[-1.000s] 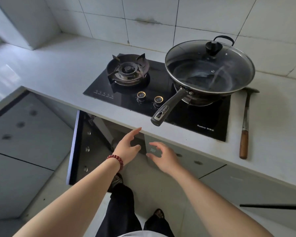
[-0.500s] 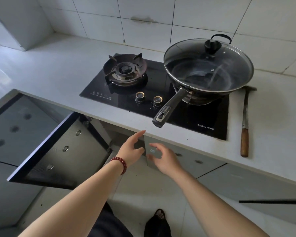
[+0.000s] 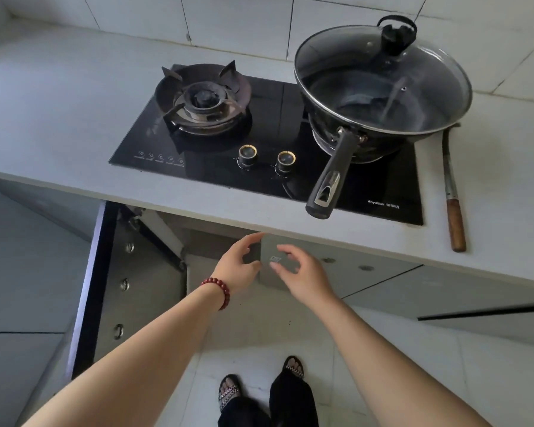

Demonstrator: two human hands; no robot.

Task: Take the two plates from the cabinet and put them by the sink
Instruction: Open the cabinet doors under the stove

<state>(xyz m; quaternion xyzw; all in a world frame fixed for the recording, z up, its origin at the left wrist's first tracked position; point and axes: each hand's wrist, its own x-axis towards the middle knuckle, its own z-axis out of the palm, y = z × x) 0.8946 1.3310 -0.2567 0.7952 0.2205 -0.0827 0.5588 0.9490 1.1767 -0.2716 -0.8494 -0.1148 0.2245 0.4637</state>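
No plates and no sink show in the head view. The cabinet below the stove stands open, its grey door (image 3: 127, 291) swung out to the left. My left hand (image 3: 236, 266), with a red bead bracelet on the wrist, reaches toward the dark opening just under the counter edge, fingers apart and empty. My right hand (image 3: 301, 272) is beside it, fingers spread in front of the neighbouring closed door panel (image 3: 336, 266), holding nothing. The inside of the cabinet is hidden by the counter.
A black gas hob (image 3: 259, 149) sits in the grey counter (image 3: 59, 118). A lidded wok (image 3: 383, 87) rests on the right burner, its handle (image 3: 329, 183) jutting past the counter edge above my hands. A wooden-handled tool (image 3: 452, 192) lies to the right.
The view has shifted and the open cabinet door has swung back to stand edge-on at the left. Both hands stay near the cabinet opening, a little closer together.
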